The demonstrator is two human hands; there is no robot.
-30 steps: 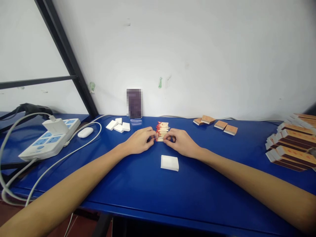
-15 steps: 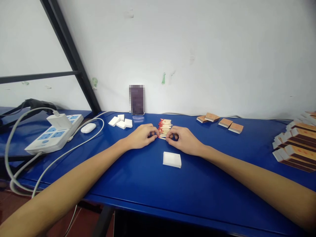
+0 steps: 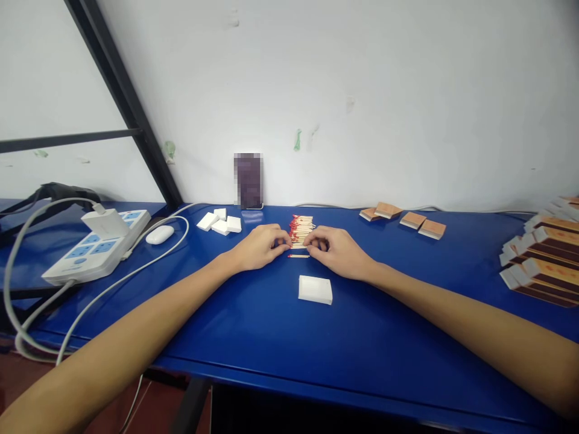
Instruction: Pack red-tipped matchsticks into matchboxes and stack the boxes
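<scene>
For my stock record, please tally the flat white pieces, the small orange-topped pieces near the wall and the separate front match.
Flat white pieces, left group: 4
White piece, front: 1
Small orange-topped pieces near the wall: 4
Separate front match: 1
Total: 10

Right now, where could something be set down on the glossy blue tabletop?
Bare: between the flat white box and the tabletop's front edge; also between the right hand and the stacked orange-topped boxes. Crowded: around the red-tipped wooden matches, between left hand and right.
</scene>
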